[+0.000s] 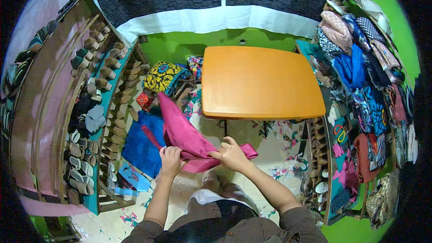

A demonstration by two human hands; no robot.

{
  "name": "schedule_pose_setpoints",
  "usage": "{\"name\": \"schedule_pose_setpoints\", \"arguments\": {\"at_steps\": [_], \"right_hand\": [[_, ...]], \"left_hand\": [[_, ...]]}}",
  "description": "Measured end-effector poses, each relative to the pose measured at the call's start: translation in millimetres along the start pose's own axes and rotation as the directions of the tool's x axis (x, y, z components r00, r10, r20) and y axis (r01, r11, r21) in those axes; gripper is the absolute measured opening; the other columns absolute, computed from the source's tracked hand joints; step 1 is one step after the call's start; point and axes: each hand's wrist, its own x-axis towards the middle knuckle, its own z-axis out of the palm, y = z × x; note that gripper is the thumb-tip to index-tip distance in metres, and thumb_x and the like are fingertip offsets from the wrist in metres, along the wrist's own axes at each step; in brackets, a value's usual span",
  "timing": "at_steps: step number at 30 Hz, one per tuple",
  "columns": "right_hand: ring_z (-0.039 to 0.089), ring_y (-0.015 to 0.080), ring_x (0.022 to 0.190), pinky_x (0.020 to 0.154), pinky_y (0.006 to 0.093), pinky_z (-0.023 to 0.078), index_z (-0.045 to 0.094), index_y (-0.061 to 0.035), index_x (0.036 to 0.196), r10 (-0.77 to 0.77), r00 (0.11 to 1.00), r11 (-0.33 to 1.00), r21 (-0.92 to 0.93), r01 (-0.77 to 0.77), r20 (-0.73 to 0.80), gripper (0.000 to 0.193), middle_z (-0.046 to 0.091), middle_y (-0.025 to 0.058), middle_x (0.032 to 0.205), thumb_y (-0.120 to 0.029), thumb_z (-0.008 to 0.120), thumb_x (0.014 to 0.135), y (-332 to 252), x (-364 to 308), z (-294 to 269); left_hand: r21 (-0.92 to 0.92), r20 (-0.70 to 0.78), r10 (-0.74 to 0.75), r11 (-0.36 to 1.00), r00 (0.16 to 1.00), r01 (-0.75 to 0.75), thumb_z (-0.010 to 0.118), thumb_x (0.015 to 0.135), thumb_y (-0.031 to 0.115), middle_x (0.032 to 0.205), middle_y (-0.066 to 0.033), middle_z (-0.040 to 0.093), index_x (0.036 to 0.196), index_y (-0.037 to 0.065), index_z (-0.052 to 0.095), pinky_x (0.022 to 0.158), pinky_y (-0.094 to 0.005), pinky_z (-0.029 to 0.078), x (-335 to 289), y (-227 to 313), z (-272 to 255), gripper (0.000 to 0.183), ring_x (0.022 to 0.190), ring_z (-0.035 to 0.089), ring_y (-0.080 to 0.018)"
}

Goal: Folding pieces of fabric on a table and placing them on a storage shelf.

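A shiny magenta piece of fabric hangs between my two hands, in front of my body. My left hand is closed on its left part, near a narrow strip that sticks out to the upper left. With thumb and fingers pinched, my right hand grips the cloth on the right, where a short end pokes out past the wrist. One long pointed flap rises away from me toward the far left. Whether the cloth is one piece or several joined cannot be made out.
An orange table stands ahead, slightly right. Shoe racks line the left. Folded clothes and fabrics fill the right shelves, with scissors among them. A blue cloth and a yellow-black patterned bundle lie left. Fabric scraps litter the floor.
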Motion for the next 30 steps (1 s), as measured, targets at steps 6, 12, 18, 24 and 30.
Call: {"name": "schedule_pose_setpoints", "arguments": {"at_steps": [6,12,18,24,30], "right_hand": [[0.059,0.0239,0.068,0.087,0.0401,0.039,0.065,-0.0164,0.09,0.034,0.998,0.999,0.02,-0.035,0.053,0.022,0.057,0.0074,0.059,-0.023,0.063,0.069,11,-50,3],[0.058,0.0276,0.064,0.081,0.0383,0.042,0.064,-0.0091,0.077,0.111,0.989,0.99,0.078,-0.118,0.098,0.039,0.055,0.0118,0.056,-0.047,0.055,0.082,19,-55,-26],[0.058,0.0263,0.059,0.077,0.0385,0.043,0.06,-0.012,0.067,0.076,0.997,0.997,0.003,-0.076,-0.011,0.034,0.055,0.0099,0.054,-0.041,0.055,0.083,32,-63,-51],[0.058,0.0196,0.064,0.077,0.0337,0.044,0.064,-0.0132,0.073,0.0,0.991,0.984,-0.177,-0.024,-0.133,0.026,0.059,0.002,0.058,-0.039,0.066,0.073,55,-48,-100],[0.06,0.0207,0.068,0.077,0.0354,0.044,0.057,-0.0105,0.058,0.009,0.976,0.94,-0.332,-0.082,-0.216,0.033,0.058,0.0037,0.061,-0.039,0.069,0.069,86,-30,-164]], "left_hand": [[-0.1,0.12,0.161,0.984,0.98,-0.149,0.078,0.051,0.023,0.08,-0.0066,0.049,0.084,0.01,0.05,0.078,-0.041,0.035,3,35,13,0.046,0.083,0.05,-0.025],[-0.161,0.107,0.202,0.97,0.974,-0.183,0.075,0.058,0.033,0.08,-0.007,0.048,0.083,0.009,0.049,0.076,-0.0396,0.035,11,57,12,0.043,0.081,0.049,-0.0251],[-0.199,0.036,0.28,0.943,0.959,-0.268,0.072,0.062,0.037,0.077,-0.0066,0.05,0.079,0.008,0.05,0.073,-0.0371,0.036,41,71,-11,0.04,0.078,0.049,-0.0244],[-0.279,-0.065,0.336,0.898,0.94,-0.34,0.073,0.061,0.03,0.075,-0.0061,0.051,0.082,0.008,0.054,0.068,-0.0364,0.037,75,90,-37,0.035,0.074,0.05,-0.0242],[-0.343,-0.29,0.292,0.858,0.911,-0.384,0.073,0.065,0.027,0.07,-0.0074,0.051,0.079,0.007,0.054,0.061,-0.0375,0.038,134,119,-40,0.03,0.066,0.05,-0.0267]]}}
